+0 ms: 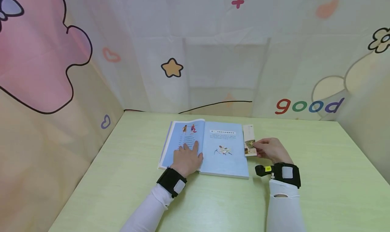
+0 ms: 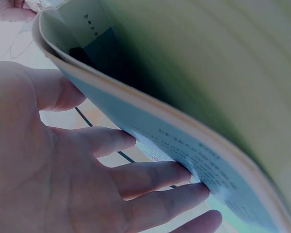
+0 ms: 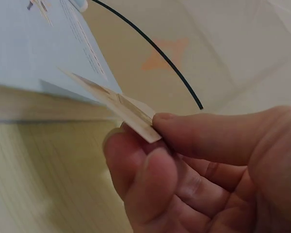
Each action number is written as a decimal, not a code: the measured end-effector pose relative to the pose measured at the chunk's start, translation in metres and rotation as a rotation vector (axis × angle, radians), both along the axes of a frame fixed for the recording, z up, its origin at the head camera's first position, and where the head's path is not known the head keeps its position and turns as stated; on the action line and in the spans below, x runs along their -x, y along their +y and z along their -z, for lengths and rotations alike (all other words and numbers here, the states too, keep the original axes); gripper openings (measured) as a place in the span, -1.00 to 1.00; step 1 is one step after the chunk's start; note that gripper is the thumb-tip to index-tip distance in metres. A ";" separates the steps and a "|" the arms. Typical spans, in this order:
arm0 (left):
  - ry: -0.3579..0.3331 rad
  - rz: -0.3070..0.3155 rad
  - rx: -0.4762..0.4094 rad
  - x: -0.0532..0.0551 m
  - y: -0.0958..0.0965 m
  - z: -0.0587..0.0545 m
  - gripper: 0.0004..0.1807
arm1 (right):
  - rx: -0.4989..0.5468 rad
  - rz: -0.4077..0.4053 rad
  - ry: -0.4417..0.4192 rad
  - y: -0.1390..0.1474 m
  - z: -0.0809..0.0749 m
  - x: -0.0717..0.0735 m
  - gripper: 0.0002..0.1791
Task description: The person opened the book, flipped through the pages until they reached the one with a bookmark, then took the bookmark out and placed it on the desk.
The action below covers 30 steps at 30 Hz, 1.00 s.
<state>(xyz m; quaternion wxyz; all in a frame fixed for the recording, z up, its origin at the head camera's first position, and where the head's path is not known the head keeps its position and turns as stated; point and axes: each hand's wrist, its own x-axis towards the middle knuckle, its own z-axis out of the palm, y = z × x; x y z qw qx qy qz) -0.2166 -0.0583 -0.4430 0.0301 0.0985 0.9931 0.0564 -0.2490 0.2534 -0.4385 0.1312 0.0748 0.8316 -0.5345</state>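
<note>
An open book (image 1: 223, 164) with light blue pages lies on the table; its left page carries two small figures and lines of text, its right page a heading and a running figure. My left hand (image 1: 186, 160) rests on the left page, fingers spread and fairly straight; the left wrist view shows the fingertips (image 2: 177, 171) against the printed page. Beside the book's right edge, my right hand (image 1: 272, 149) pinches a bookmark-like paper card (image 1: 249, 137) between thumb and fingers. In the right wrist view the card (image 3: 121, 109) is tilted, its far end over the page edge.
The pale green tabletop (image 1: 329, 171) extends around the book. Behind it hangs a printed curtain (image 1: 213, 73) with a star, hearts and the word "good". Each wrist wears a black strap (image 1: 172, 182); a small camera (image 1: 262, 170) sticks out from the right one.
</note>
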 end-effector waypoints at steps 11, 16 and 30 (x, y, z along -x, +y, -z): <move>0.018 0.010 0.027 0.000 -0.001 0.002 -0.38 | -0.092 -0.016 -0.009 0.021 0.000 -0.010 -0.54; 0.020 0.012 0.027 0.000 -0.001 0.002 -0.38 | -0.097 -0.005 -0.006 0.025 0.003 -0.012 -0.56; 0.019 0.014 0.022 0.001 -0.001 0.002 -0.38 | -0.159 0.029 -0.030 0.028 0.011 -0.009 -0.61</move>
